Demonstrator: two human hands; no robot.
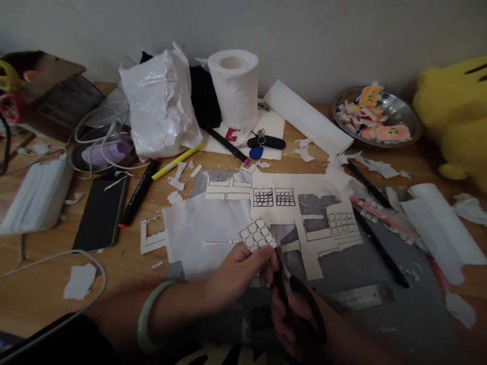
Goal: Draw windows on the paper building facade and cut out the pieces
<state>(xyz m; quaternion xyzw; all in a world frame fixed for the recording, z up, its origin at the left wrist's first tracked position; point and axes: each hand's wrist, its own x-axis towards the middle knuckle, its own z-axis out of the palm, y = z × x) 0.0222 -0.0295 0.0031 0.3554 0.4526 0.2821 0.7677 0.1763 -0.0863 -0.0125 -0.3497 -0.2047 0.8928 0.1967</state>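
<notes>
Between the thumb and fingers of my left hand is a small paper piece drawn with black circles. My right hand grips a pair of black-handled scissors close to the paper's lower right edge; the blades are partly hidden by my left fingers. Beneath them lies a cut-up white sheet with drawn grids of circles and several openings. A plain white sheet rests to its left, on a grey mat.
A phone, black marker and yellow pen lie left. Behind stand a white plastic bag and a paper roll. A metal bowl of cut pieces sits far right. A ruler lies near my right hand.
</notes>
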